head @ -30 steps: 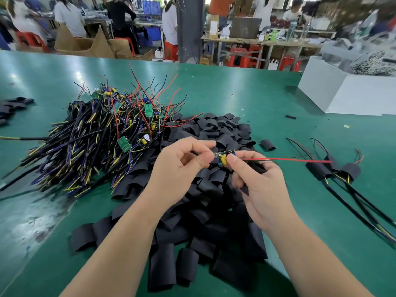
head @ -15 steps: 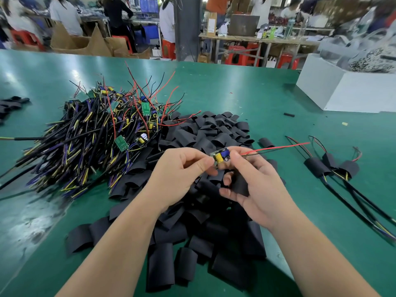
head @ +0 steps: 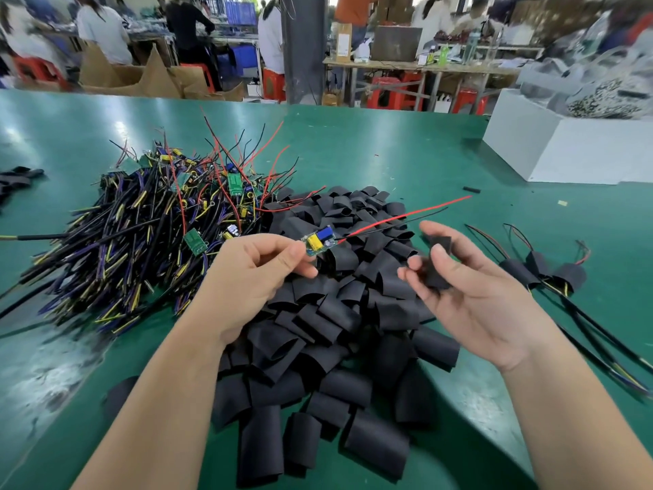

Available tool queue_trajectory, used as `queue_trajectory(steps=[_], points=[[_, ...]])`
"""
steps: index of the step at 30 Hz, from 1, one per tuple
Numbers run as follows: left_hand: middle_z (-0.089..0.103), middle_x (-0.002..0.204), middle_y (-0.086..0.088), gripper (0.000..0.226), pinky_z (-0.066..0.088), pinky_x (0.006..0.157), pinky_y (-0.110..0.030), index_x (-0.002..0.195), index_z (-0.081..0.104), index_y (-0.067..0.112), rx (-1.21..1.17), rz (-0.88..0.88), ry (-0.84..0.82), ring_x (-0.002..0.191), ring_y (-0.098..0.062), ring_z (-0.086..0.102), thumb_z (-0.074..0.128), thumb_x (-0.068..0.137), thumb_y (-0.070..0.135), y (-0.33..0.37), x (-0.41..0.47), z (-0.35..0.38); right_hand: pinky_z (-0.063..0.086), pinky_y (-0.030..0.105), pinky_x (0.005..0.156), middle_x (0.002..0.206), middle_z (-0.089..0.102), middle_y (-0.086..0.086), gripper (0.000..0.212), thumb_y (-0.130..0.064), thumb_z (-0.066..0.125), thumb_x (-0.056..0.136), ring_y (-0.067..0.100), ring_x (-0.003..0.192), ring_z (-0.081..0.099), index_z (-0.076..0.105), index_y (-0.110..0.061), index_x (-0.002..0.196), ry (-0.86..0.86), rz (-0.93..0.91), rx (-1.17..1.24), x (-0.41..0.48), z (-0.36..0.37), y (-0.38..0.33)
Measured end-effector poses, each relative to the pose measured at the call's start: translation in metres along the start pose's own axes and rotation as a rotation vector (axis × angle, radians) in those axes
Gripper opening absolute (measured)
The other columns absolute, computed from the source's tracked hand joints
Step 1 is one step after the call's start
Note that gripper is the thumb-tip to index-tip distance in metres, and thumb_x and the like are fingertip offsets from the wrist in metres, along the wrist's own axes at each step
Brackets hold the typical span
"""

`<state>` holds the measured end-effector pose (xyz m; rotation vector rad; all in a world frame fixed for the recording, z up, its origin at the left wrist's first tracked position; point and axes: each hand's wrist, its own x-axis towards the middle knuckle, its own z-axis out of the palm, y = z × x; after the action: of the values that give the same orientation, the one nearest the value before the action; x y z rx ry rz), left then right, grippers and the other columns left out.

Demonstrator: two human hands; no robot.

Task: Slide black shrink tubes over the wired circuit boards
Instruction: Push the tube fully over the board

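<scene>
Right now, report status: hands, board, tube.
Left hand pinches circuit board. Right hand holds one shrink tube, apart from board, not yet on. Board's red wire sticks out free; nothing blocking.

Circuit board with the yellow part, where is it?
Middle of the head view: the left hand pinches the circuit board above the black shrink tube pile.

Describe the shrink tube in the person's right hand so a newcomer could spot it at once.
On the green table a heap of black shrink tubes lies before the person. Over its right side the right hand pinches one black tube between thumb and fingers. It alone is held in the air; the rest lie on the heap or the table.
</scene>
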<state>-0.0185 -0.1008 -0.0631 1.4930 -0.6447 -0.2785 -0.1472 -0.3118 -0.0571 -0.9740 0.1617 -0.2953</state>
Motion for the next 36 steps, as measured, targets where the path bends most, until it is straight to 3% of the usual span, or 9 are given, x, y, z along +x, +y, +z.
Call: queue_trajectory(steps=[3,7,9,12,19,24,28,32,36], points=[[0.061,0.052,0.006,0.022,0.023,0.039,-0.012,0.075,0.075,0.023,-0.044,0.011,-0.048,0.039,0.001,0.028,0.059,0.083,0.034,0.0,-0.001,-0.005,0.057,0.037,0.082,0.093,0.071,0.002,0.034,-0.023,0.062,0.075,0.019,0.086,0.07,0.061,-0.029,0.108,0.078,-0.012,0.027,0.001,-0.006,-0.004],[0.066,0.059,-0.001,0.021,0.021,0.041,-0.016,0.075,0.076,0.022,-0.073,0.007,-0.085,0.041,-0.002,0.027,0.06,0.085,0.031,-0.002,-0.001,-0.012,0.04,0.028,0.083,0.111,0.071,-0.012,0.013,-0.04,0.058,0.076,0.008,0.102,0.068,0.062,-0.032,0.086,0.206,-0.098,0.084,0.005,-0.009,-0.004],[0.067,0.064,-0.005,0.021,0.019,0.041,-0.017,0.075,0.075,0.021,-0.076,0.004,-0.121,0.042,-0.004,0.025,0.066,0.082,0.039,-0.004,-0.001,-0.013,0.044,0.024,0.081,0.108,0.072,-0.011,0.019,-0.045,0.057,0.075,0.007,0.11,0.064,0.069,-0.03,0.076,0.222,-0.133,0.207,0.006,-0.007,-0.004],[0.064,0.062,-0.007,0.035,0.02,0.041,-0.015,0.076,0.075,0.019,-0.055,0.02,-0.184,0.043,-0.005,0.024,0.071,0.073,0.055,-0.007,-0.001,-0.011,0.053,0.017,0.074,0.112,0.072,-0.006,0.041,-0.05,0.055,0.072,0.007,0.107,0.066,0.065,-0.018,0.097,0.196,-0.139,0.35,0.005,-0.001,-0.005],[0.048,0.048,0.001,0.029,0.014,0.044,-0.021,0.074,0.075,0.018,-0.014,0.021,-0.163,0.043,-0.007,0.021,0.067,0.081,0.045,-0.008,0.0,-0.011,0.054,0.016,0.07,0.109,0.073,-0.005,0.051,-0.054,0.053,0.071,0.004,0.101,0.067,0.075,-0.016,0.096,0.148,-0.071,0.369,0.002,0.008,-0.006],[0.055,0.048,0.003,0.025,0.02,0.042,-0.016,0.075,0.075,0.02,0.051,0.021,-0.131,0.042,-0.005,0.024,0.064,0.084,0.04,-0.007,-0.001,-0.009,0.054,0.016,0.068,0.108,0.073,-0.004,0.071,-0.055,0.052,0.071,0.004,0.1,0.068,0.05,-0.014,0.129,0.126,-0.079,0.392,-0.001,0.013,-0.007],[0.065,0.061,-0.016,0.025,0.027,0.042,-0.01,0.074,0.076,0.017,0.126,0.042,-0.095,0.041,-0.001,0.034,0.063,0.081,0.037,-0.004,-0.002,-0.006,0.054,0.017,0.068,0.107,0.073,-0.004,0.056,-0.055,0.052,0.071,0.004,0.101,0.068,0.073,-0.011,0.101,0.105,-0.101,0.382,-0.004,0.013,-0.01],[0.066,0.056,0.008,0.026,0.032,0.046,0.002,0.076,0.072,0.009,0.139,0.05,-0.073,0.041,0.009,0.047,0.059,0.079,0.031,0.001,-0.003,-0.001,0.053,0.015,0.072,0.107,0.073,-0.004,0.048,-0.053,0.05,0.073,0.006,0.102,0.068,0.059,-0.016,0.103,0.131,-0.156,0.272,-0.004,0.012,-0.009],[0.056,0.044,0.016,0.027,0.031,0.045,0.003,0.076,0.07,0.005,0.155,0.061,-0.084,0.04,0.011,0.046,0.057,0.08,0.028,0.004,-0.004,0.001,0.049,0.015,0.068,0.103,0.074,0.0,0.016,-0.04,0.058,0.075,0.009,0.084,0.067,0.068,-0.028,0.072,0.181,-0.25,0.083,-0.004,0.013,-0.002]])
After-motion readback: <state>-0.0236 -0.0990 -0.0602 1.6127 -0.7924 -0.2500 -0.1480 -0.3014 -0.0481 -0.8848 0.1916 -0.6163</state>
